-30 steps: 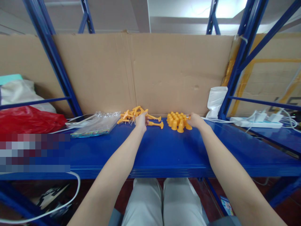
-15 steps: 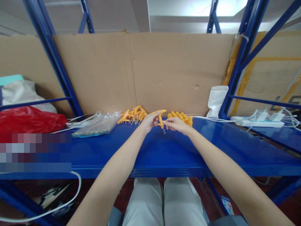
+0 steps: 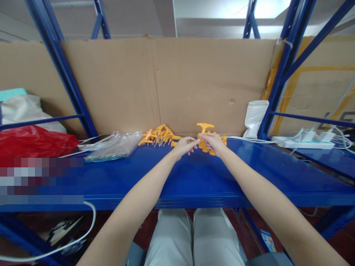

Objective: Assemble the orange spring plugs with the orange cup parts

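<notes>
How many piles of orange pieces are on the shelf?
2: the left pile beside the left hand; the right pile, partly hidden, behind the right hand holding an orange piece.

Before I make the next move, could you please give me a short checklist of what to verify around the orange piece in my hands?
1. Is the orange T-shaped piece upright in the right hand? Ok.
2. Does the left hand meet the right at the piece's lower end? Ok.
3. What are the left fingers pinching? Cannot tell.
4. Are the orange cones steady? Cannot tell, as they are mostly hidden behind the hands.
5. Is the pile of T-pieces clear of both hands on the blue shelf? Ok.
</notes>
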Tool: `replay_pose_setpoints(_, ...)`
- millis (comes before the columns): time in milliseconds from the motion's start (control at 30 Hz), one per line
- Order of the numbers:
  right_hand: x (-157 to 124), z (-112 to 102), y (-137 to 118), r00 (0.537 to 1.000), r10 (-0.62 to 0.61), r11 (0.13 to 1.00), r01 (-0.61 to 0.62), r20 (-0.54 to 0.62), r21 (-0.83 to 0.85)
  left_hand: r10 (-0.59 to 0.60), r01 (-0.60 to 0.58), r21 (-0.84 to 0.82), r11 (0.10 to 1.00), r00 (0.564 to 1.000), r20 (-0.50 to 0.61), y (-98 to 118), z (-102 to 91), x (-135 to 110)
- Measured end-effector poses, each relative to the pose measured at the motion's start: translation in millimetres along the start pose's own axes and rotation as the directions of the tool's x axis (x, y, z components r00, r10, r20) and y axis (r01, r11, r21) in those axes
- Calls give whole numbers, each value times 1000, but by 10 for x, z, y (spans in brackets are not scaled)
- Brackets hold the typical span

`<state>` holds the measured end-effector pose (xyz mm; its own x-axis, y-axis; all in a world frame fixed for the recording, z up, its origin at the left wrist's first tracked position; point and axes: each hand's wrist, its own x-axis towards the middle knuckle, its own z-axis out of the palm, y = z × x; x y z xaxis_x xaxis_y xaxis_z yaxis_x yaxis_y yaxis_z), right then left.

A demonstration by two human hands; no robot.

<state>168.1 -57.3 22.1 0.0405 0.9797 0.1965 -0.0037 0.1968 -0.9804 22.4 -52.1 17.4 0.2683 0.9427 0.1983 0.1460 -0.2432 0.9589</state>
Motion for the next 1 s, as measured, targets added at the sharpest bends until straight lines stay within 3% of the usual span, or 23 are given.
replay_pose_setpoints(200, -35, 41, -18, 995, 56, 998, -58, -77, -19, 39, -44, 197, 979, 999, 29, -38, 110, -25)
replay_pose_setpoints(367, -19, 45, 15, 998, 25, 996, -30, -52, -90, 22, -9, 185, 983, 997, -69, -38, 53, 19)
replay_pose_setpoints(467, -6, 41, 30, 1000, 3, 989, -7, -27, -145, 16, 8, 129, 992, 982, -188, -71, -66, 100)
replay_pose_setpoints(567, -5, 50, 44, 1000, 1, 974, -4, -12, -225, -11, 44, 83, 996, 930, -367, -132, -252, 191)
replay_pose_setpoints(700, -1, 67, 90, 1000, 7, 947, -1, 19, -320, -108, 123, -11, 992, 826, -554, -238, -519, 279)
replay_pose_setpoints(833, 44, 74, 193, 994, -38, 901, 78, 102, -426, -260, 168, -202, 965, 723, -640, -333, -694, 321)
replay_pose_setpoints(933, 107, 78, 295, 977, -126, 820, 200, 171, -537, -293, 154, -261, 953, 693, -659, -379, -764, 336)
replay_pose_setpoints(1000, 149, 83, 365, 946, -221, 722, 321, 236, -613, -295, 144, -274, 951, 686, -665, -402, -795, 346)
